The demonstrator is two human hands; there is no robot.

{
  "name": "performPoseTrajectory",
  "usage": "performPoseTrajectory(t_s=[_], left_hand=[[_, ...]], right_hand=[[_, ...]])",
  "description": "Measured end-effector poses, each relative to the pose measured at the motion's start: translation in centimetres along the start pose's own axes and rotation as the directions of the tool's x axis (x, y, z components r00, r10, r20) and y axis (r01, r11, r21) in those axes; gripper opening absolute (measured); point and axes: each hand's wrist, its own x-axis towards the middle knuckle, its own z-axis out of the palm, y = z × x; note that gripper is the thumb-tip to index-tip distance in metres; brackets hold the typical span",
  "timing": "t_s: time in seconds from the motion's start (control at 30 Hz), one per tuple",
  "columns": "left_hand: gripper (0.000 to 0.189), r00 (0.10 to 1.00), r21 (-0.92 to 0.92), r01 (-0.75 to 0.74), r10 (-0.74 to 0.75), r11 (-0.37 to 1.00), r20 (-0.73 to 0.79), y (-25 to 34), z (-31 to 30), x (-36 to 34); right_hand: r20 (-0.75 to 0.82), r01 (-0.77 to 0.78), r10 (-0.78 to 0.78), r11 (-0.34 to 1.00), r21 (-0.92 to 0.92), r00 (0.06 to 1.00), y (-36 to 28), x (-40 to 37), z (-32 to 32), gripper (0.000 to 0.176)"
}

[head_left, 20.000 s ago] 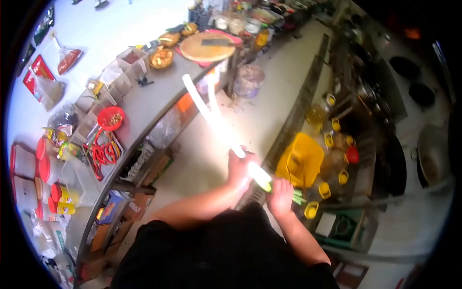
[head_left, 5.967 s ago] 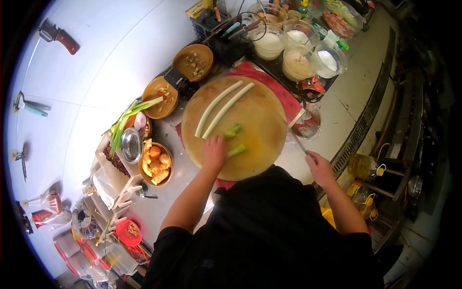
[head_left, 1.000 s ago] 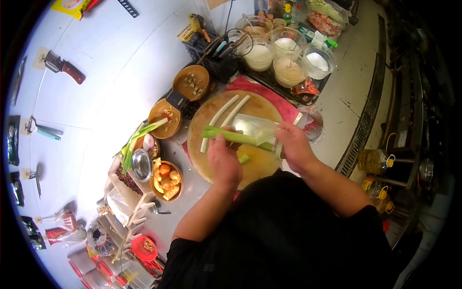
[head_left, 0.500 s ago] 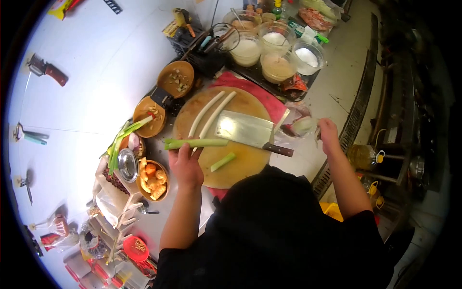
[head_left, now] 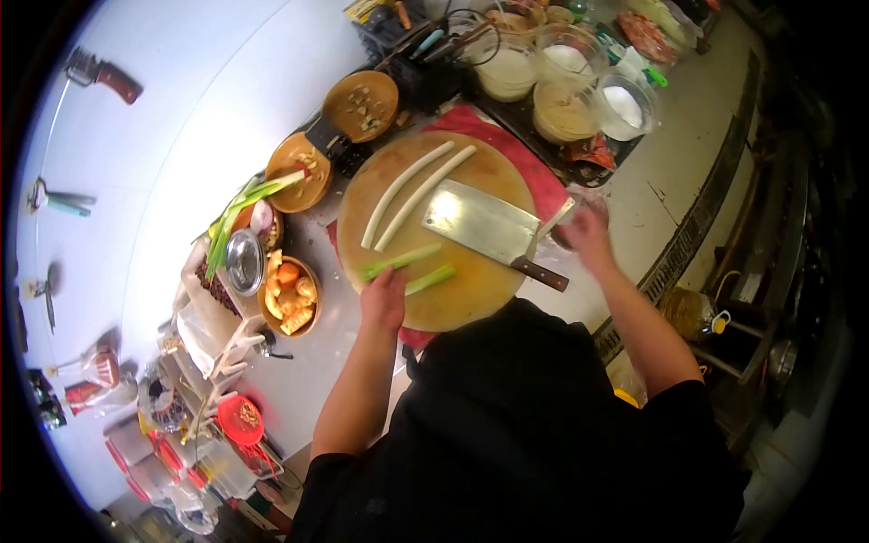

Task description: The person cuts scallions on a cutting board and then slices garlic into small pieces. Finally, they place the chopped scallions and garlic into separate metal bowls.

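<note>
Plain black top [head_left: 516,434], short black sleeves [head_left: 692,430]; bare forearms [head_left: 358,389], bare hands [head_left: 385,300].

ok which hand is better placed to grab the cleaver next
Probably the right hand: it's nearer the cleaver's handle, though too blurred to tell if empty. The left hand is at a green stalk.

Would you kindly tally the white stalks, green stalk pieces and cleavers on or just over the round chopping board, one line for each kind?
White stalks: 2
Green stalk pieces: 2, one of them in the left hand
Cleaver: 1
Total: 5
</note>
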Motion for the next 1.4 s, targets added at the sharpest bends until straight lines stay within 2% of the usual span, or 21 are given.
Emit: performPoseTrajectory(t_s=[0.03,0.07,0.1,0.17,0.2,0.23,0.27,0.3,0.33,0.37,0.4,0.47,0.57,0.63,0.67,0.8,1.0,1.07,1.1,1.17,1.4], left_hand=[[0.035,1.000,0.223,0.017,-0.015,0.975,-0.013,-0.8,-0.3,0.0],[0.027,0.974,-0.075,0.138,-0.149,0.988,-0.169,-0.3,1.7,-1.3],[0.027,0.974,-0.084,0.129,-0.143,0.988,-0.176,-0.3,1.0,-1.4],[0.022,0.911,-0.024,0.324,-0.319,0.946,-0.261,-0.6,-0.9,-1.5],[0.022,0.911,-0.031,0.319,-0.316,0.947,-0.265,0.0,0.1,-2.7],[0.023,0.957,0.472,0.253,-0.146,0.844,-0.251,1.2,2.5,-4.9],[0.023,0.988,0.849,0.134,-0.006,0.511,-0.153,1.5,4.1,-6.2],[0.023,0.988,0.845,0.135,-0.005,0.518,-0.155,0.9,4.3,-6.1],[0.027,0.944,0.958,-0.249,0.258,0.140,0.208,0.2,4.4,-5.9],[0.033,0.731,0.801,-0.505,0.334,-0.321,0.595,-0.3,4.3,-5.6],[0.033,0.732,0.806,-0.502,0.342,-0.314,0.589,-0.4,4.4,-5.0],[0.037,0.536,0.605,-0.545,0.314,-0.580,0.784,-0.3,5.0,-3.0],[0.033,0.532,0.552,-0.620,0.217,-0.558,0.818,-0.5,4.2,-0.8],[0.032,0.533,0.546,-0.695,0.175,-0.468,0.828,-1.2,4.0,-0.6],[0.030,0.520,0.520,-0.764,0.113,-0.382,0.847,-1.4,3.9,-0.6],[0.031,0.485,0.497,-0.773,0.138,-0.393,0.864,-1.9,4.0,-1.9],[0.028,0.477,0.580,-0.692,0.330,-0.431,0.815,-2.8,2.9,-3.4],[0.025,0.360,0.446,-0.761,0.265,-0.471,0.894,-2.1,3.4,-3.4],[0.025,0.364,0.452,-0.760,0.270,-0.467,0.891,-2.6,3.1,-2.9],[0.029,0.475,0.496,-0.746,0.167,-0.443,0.864,-3.8,2.3,-1.6],[0.027,0.435,0.487,-0.752,0.221,-0.444,0.873,-4.2,1.8,-1.1]], right_hand=[[0.165,0.046,-0.038,0.998,-0.040,0.986,-3.9,-2.6,1.1,0.050],[0.230,0.264,-0.230,0.956,-0.130,0.946,-6.3,-4.7,1.5,0.050],[0.307,0.471,-0.402,0.859,-0.199,0.863,-7.8,-6.1,2.0,0.051],[0.353,0.428,-0.342,0.880,-0.205,0.871,-8.3,-6.9,3.6,0.055],[0.388,0.374,-0.271,0.901,-0.218,0.881,-8.4,-6.9,4.1,0.058],[0.393,0.381,-0.276,0.898,-0.219,0.877,-8.4,-6.7,4.1,0.058],[0.373,0.340,-0.253,0.921,-0.191,0.893,-8.4,-6.5,4.0,0.060],[0.353,0.297,-0.226,0.941,-0.162,0.908,-8.5,-6.3,3.9,0.062],[0.358,0.303,-0.228,0.938,-0.166,0.905,-10.1,-6.4,3.0,0.062],[0.358,0.259,-0.147,0.922,-0.287,0.922,-11.8,-6.6,1.6,0.062],[0.345,0.214,-0.068,0.890,-0.403,0.936,-13.4,-6.8,0.5,0.061],[0.369,0.236,-0.086,0.893,-0.383,0.925,-13.8,-6.9,-1.0,0.062],[0.363,0.314,-0.203,0.907,-0.280,0.910,-12.2,-7.4,-2.2,0.055],[0.527,0.012,0.081,0.985,-0.171,0.846,-13.7,-7.9,-3.1,0.047],[0.512,0.010,0.037,0.996,-0.088,0.858,-12.7,-8.1,-2.5,0.043],[0.592,-0.012,0.065,0.996,-0.093,0.803,-14.3,-8.8,-2.4,0.040],[0.661,0.059,0.043,0.989,-0.132,0.749,-16.6,-9.1,-2.6,0.041],[0.676,0.069,0.068,0.982,-0.174,0.733,-17.4,-9.4,-2.6,0.041],[0.679,0.072,0.070,0.981,-0.179,0.731,-17.3,-9.2,-2.4,0.041],[0.697,0.207,0.000,0.955,-0.213,0.717,-17.0,-8.7,-2.1,0.042],[0.753,0.328,-0.044,0.916,-0.232,0.657,-17.7,-6.8,-2.2,0.042]])
